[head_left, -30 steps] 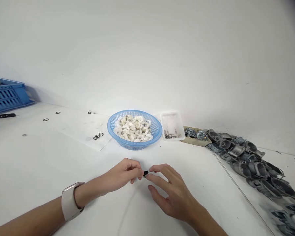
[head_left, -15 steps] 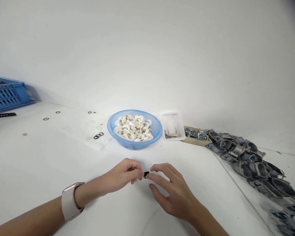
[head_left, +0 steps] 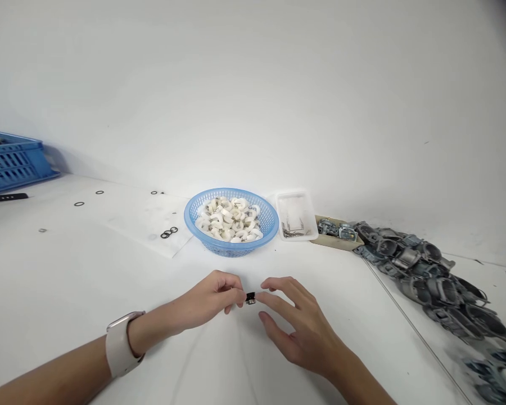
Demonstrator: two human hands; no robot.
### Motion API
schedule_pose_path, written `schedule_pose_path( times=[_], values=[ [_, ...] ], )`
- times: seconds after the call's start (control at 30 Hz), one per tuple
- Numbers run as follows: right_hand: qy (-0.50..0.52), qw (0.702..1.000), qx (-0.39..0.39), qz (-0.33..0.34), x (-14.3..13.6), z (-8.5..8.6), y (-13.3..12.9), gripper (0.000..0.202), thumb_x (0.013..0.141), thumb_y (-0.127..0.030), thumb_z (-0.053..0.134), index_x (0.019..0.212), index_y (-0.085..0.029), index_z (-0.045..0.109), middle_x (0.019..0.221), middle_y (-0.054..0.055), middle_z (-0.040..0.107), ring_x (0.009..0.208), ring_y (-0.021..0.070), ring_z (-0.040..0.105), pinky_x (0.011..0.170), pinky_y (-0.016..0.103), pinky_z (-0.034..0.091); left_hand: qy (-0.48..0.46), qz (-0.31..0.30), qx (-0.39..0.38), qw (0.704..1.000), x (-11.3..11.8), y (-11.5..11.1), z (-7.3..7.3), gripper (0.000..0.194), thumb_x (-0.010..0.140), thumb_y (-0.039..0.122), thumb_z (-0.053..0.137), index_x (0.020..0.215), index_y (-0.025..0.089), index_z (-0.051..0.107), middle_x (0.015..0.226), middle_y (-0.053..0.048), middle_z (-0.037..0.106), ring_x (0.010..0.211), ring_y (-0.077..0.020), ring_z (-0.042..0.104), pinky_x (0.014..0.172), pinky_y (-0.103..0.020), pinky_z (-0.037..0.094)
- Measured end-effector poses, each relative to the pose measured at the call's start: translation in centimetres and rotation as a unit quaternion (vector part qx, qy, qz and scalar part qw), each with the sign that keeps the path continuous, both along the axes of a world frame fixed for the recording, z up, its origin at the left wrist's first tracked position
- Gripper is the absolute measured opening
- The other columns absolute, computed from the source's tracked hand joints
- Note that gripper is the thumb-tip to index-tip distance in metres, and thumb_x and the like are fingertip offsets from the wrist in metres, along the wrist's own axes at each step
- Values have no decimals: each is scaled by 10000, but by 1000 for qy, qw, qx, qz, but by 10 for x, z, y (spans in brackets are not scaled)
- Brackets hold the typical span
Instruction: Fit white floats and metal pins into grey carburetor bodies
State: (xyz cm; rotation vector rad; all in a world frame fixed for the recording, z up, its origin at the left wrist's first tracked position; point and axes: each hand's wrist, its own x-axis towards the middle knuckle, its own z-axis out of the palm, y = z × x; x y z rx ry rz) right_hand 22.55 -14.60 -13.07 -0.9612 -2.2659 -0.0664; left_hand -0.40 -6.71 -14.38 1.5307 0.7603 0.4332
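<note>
Between my hands, a small part, black on top and silvery below (head_left: 251,298), is above the white table. My left hand (head_left: 213,298) pinches its left side between thumb and forefinger, the other fingers curled. My right hand (head_left: 297,323) has its fingers spread; the tip of its forefinger is at the part's right side, while its thumb stands apart below. Just beyond the hands is a blue basket (head_left: 231,247) filled with white ring-shaped pieces (head_left: 230,219).
A white tray (head_left: 299,208) with thin metal pins and a cardboard box (head_left: 337,242) of metal parts stand right of the basket. Metal castings (head_left: 417,264) are heaped at right. Black rings (head_left: 168,232) lie left; a blue crate (head_left: 17,163) is far left.
My right hand has shifted slightly to the right, its thumb and upper fingers drawn back a little from the part. More of the part's silvery underside shows. My left hand has barely moved.
</note>
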Motion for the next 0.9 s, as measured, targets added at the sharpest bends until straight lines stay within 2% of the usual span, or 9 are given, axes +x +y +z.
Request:
schedule_pose_path(
  times=[0.13,0.43,0.6,0.9],
  values=[
    [-14,1000,-17,7,0,-2,0,354,921,-99,603,1253,-219,637,1161,128,654,950,241,622,795,423,564,-2,-1,2,1000,1,-1,0,237,901,354,584,774,173,670,649,23,531,620,-129,418,607,-281,296],
    [6,1000,-10,-7,3,-3,3,314,930,-97,590,1214,-222,643,1127,116,660,935,227,637,775,394,561,6,0,-4,1000,0,-2,4,238,897,368,583,785,176,668,644,24,524,587,-126,373,575,-275,268],
    [-15,1000,-18,9,-2,-4,0,344,922,-112,596,1241,-231,643,1146,115,661,935,232,630,791,409,567,0,-5,-3,1000,1,-2,3,230,896,357,582,774,178,659,648,21,525,606,-131,402,598,-273,296],
    [-6,1000,4,-4,3,-1,1,283,929,-99,598,1185,-205,650,1128,124,659,911,224,627,766,398,558,-3,-2,2,1000,1,-2,1,240,908,358,587,777,174,669,655,18,528,637,-137,434,613,-276,303]
  ],
)
